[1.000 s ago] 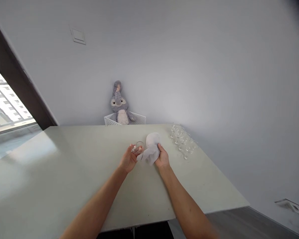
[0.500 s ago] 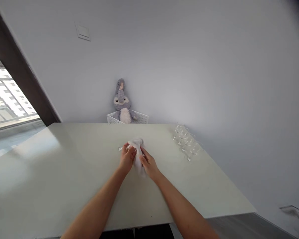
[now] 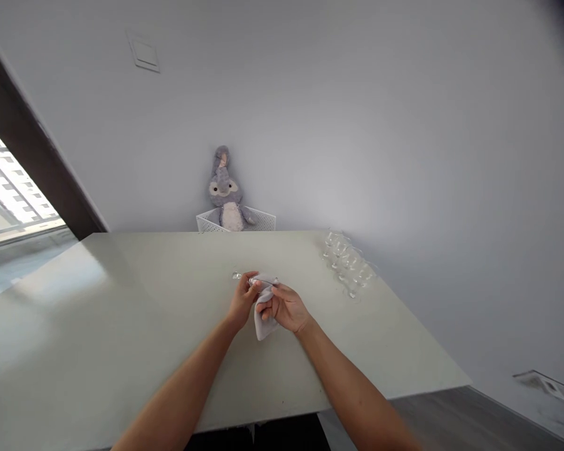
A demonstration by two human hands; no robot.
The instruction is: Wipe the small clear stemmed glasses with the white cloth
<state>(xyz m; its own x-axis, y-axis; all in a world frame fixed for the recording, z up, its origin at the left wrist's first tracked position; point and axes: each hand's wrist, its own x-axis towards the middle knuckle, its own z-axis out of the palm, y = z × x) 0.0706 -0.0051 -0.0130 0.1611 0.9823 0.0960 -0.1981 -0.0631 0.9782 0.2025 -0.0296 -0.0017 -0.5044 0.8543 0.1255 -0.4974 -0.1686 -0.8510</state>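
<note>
Over the middle of the table, my left hand [image 3: 242, 303] is closed around a clear stemmed glass [image 3: 236, 275], held sideways with its foot poking out to the left. A white cloth [image 3: 265, 327] covers the glass's right end and hangs down between my hands. My right hand [image 3: 287, 307] pinches the cloth, its fingers curled into the folds. Most of the glass is hidden by the cloth and my fingers.
Several clear stemmed glasses [image 3: 348, 260] stand in a cluster at the table's right rear edge. Behind the pale table [image 3: 145, 338], a grey plush toy [image 3: 232, 216] sits in a white perforated basket [image 3: 267, 222] against the wall. A window is at left.
My right hand has turned more palm-up, and the cloth has shifted to wrap the glass's right end. My left hand has moved slightly right with the glass. The view has shifted slightly.
</note>
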